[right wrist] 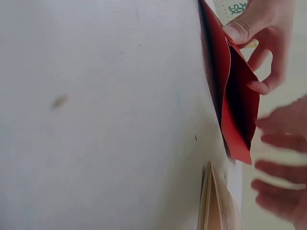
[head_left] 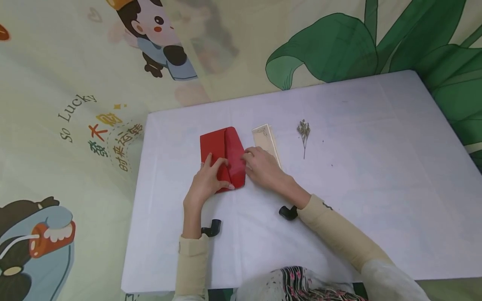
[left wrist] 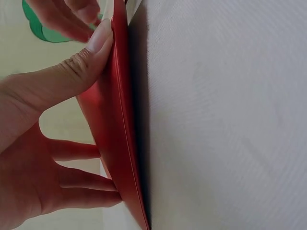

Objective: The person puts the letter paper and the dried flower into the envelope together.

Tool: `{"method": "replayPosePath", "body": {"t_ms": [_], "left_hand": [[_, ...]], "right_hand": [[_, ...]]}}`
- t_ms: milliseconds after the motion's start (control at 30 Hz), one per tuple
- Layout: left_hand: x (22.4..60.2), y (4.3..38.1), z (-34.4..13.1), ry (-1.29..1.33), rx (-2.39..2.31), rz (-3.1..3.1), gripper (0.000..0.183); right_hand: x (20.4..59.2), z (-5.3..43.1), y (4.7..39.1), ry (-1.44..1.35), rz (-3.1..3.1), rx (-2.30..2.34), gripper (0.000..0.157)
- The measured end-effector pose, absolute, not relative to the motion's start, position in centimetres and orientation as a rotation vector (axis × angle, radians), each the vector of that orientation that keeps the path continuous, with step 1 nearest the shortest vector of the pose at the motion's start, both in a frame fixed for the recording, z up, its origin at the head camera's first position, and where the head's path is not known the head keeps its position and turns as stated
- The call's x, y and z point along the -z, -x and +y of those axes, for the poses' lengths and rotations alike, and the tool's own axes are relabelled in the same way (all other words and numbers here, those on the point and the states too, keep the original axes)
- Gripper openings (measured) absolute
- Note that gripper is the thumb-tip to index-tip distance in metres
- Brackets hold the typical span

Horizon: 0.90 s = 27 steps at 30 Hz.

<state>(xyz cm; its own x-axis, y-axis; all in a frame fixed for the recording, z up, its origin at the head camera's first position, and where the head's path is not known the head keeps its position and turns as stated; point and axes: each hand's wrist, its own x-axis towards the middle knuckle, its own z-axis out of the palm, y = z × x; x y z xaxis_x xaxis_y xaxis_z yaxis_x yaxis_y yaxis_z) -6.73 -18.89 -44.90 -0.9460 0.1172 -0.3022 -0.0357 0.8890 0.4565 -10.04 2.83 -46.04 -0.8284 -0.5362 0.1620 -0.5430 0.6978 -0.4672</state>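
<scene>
A red envelope point(head_left: 213, 144) lies on the white table with its flap point(head_left: 236, 156) folded out to the right. In the right wrist view the envelope's mouth point(right wrist: 240, 91) gapes. My left hand point(head_left: 203, 179) holds the envelope, thumb point(left wrist: 98, 43) at its near edge by the flap and the other fingers on top. My right hand point(head_left: 265, 167) is at the flap's outer edge, its fingers point(right wrist: 283, 172) spread and blurred in the right wrist view. Just beyond that hand lies a folded cream card point(head_left: 263, 137), partly hidden by it.
A small dried flower sprig point(head_left: 303, 133) lies right of the card. Black wrist-camera mounts point(head_left: 288, 212) show at both wrists. Behind the table's far edge point(head_left: 241, 98) hangs a printed cloth point(head_left: 241, 50) with cartoon figures and green leaves.
</scene>
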Motion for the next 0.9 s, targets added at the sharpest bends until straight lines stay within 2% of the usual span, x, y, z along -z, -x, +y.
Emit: {"method": "replayPosePath", "body": {"t_ms": [133, 300, 467, 567, 733, 900], "left_hand": [[44.8, 6.7, -18.8, -0.055, -0.694, 2.744, 0.073], [44.8, 6.3, -18.9, -0.043, -0.688, 2.726, 0.072], [44.9, 6.1, -19.0, -0.037, -0.688, 2.741, 0.072], [45.0, 6.2, -19.0, -0.049, -0.696, 2.752, 0.072], [45.1, 6.3, -18.9, -0.049, -0.708, 2.74, 0.072], [45.2, 6.5, -18.9, -0.047, -0.702, 2.74, 0.072]], "right_hand": [[45.9, 4.3, 9.9, -0.483, -2.826, -0.89, 0.029], [46.0, 5.9, 9.9, -0.143, -2.926, -0.845, 0.055], [46.3, 6.1, 10.1, -0.121, -3.082, -0.758, 0.075], [46.6, 5.7, 10.2, -0.132, -3.111, -0.694, 0.077], [46.8, 5.3, 10.4, -0.108, -3.135, -0.644, 0.069], [47.0, 5.4, 10.5, -0.062, -3.138, -0.764, 0.088]]}}
